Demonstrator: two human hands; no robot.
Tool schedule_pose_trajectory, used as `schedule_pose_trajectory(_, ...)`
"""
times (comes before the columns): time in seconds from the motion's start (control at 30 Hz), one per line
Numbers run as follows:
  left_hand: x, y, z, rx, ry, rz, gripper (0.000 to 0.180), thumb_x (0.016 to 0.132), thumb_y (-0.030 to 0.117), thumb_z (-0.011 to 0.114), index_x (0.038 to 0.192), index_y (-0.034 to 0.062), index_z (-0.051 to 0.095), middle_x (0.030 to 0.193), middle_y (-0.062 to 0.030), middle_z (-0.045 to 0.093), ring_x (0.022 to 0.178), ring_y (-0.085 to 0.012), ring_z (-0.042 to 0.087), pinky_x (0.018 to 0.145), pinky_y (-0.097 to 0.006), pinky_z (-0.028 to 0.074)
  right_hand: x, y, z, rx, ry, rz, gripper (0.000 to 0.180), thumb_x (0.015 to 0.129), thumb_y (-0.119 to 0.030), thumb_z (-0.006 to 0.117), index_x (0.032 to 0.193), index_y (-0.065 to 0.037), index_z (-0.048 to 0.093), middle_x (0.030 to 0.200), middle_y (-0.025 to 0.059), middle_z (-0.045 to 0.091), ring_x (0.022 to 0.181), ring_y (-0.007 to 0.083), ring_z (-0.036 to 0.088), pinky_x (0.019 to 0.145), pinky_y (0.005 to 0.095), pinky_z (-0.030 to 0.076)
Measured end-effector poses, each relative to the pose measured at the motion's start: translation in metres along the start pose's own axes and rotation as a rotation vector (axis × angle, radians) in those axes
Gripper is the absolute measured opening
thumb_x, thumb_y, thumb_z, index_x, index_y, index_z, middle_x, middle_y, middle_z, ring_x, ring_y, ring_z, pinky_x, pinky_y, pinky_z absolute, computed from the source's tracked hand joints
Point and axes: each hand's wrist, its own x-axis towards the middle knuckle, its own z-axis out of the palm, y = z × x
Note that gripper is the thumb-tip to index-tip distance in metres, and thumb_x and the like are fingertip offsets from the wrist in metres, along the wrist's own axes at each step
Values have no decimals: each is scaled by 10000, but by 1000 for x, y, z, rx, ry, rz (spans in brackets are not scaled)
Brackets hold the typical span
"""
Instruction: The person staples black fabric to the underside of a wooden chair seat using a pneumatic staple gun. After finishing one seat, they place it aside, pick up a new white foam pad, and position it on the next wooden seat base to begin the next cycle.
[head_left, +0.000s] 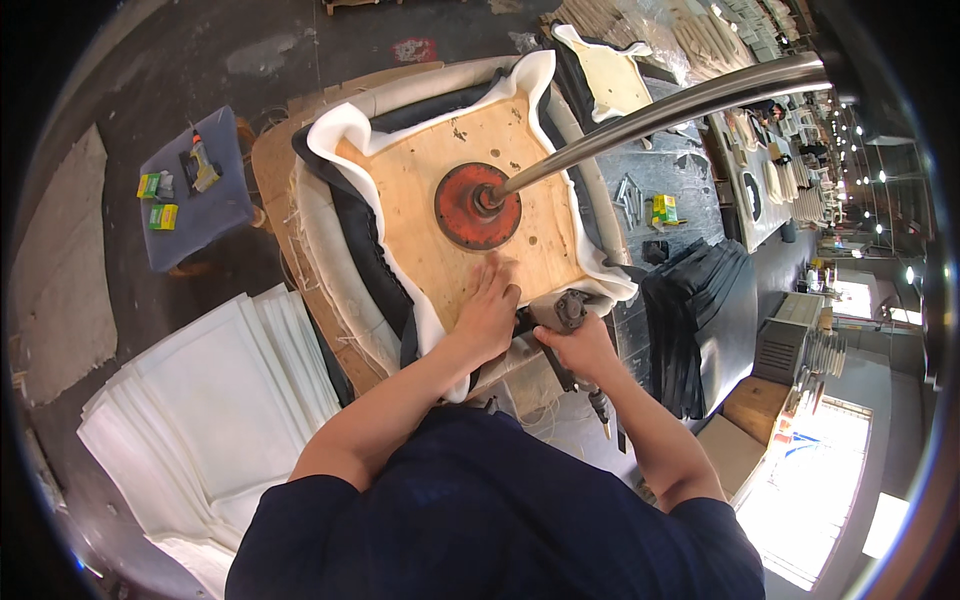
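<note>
A square wooden seat board [408, 185] lies underside up, with white padding [345, 128] and black fabric [362, 235] folded up around its edges. A round red plate [460, 222] on the end of a metal rod [660, 112] rests on the board's middle. My left hand [487, 312] lies on the near part of the board, fingers stretched out, holding nothing I can see. Just right of it, my right hand [582, 348] grips a staple gun [566, 308] at the board's near edge. The gun's nose is hidden.
White sheets [210, 390] are stacked at the left. Beyond them, a plastic-covered stool [195, 235] bears a hand tool [203, 170] and small boxes [163, 216]. At the right lie black sheets [700, 310], another small box [664, 209] and a second padded board [612, 80].
</note>
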Motion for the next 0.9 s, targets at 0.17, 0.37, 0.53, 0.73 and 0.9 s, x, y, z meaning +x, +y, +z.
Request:
schedule_pose_trajectory(0.17, -14, 5, -6, 7, 22, -55, 997, 869, 374, 900, 1662, 40, 397, 1808, -180, 256, 1723, -434, 94, 1384, -616, 106, -1, 4, -4, 67, -48, 13, 370, 931, -301, 902, 1094, 6, 774, 728, 35, 724, 530, 113, 634, 519, 325, 512)
schedule_pose_trajectory(0.37, -16, 10, -8, 3, 9, -113, 998, 907, 336, 859, 1712, 46, 345, 1857, -157, 176, 1742, -367, 51, 1406, -543, 40, -8, 6, 4, 50, -90, 35, 391, 929, -324, 899, 1098, 10, 785, 725, 36, 723, 532, 115, 637, 522, 322, 511)
schedule_pose_trajectory(0.53, -14, 11, -8, 9, 11, -123, 969, 906, 265, 837, 1711, 46, 343, 1853, -161, 193, 1738, -372, 81, 1409, -537, 55, -7, 0, 13, 27, -9, 30, 390, 926, -312, 900, 1106, 14, 784, 720, 37, 717, 530, 123, 637, 517, 329, 511)
schedule_pose_trajectory(0.73, -16, -4, -23, -30, -32, -154, 1017, 882, 273, 869, 1715, 39, 336, 1849, -153, 210, 1731, -395, 107, 1404, -549, 84, -8, 1, 5, 88, -51, 65, 373, 933, -305, 907, 1068, 16, 774, 713, 44, 709, 521, 125, 630, 500, 331, 498)
schedule_pose_trajectory(0.9, -24, -1, -39, -39, -39, -193, 1067, 861, 246, 889, 1735, 49, 309, 1853, -121, 214, 1730, -387, 116, 1406, -538, 77, -12, 6, 12, 138, -95, 54, 350, 944, -291, 904, 1040, 14, 763, 685, 42, 692, 512, 125, 620, 495, 329, 491)
